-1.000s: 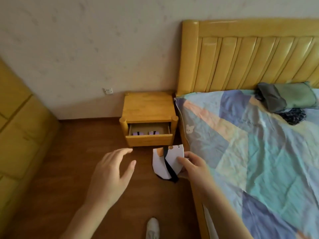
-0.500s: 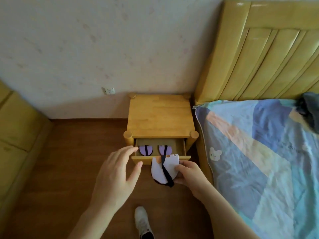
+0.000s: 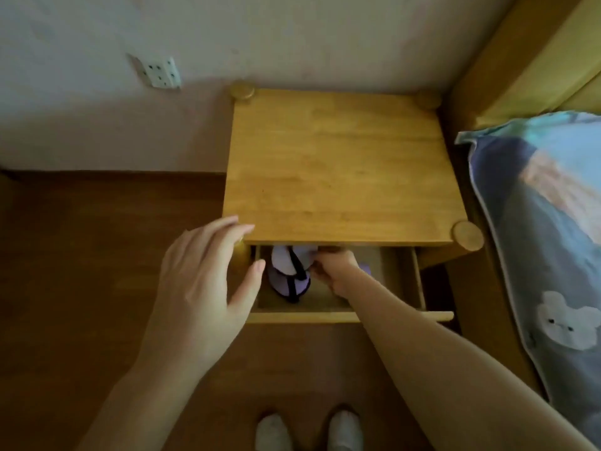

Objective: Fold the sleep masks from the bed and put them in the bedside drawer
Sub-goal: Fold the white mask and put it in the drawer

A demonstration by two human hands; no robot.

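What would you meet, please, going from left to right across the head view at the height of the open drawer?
Wooden floor → left hand → folded sleep mask → right hand → bare drawer bottom → drawer's right wall → patchwork bedding.

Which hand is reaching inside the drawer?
The right hand. It is down in the open drawer beside the folded sleep mask, while the left hand hovers open outside, at the drawer's left corner.
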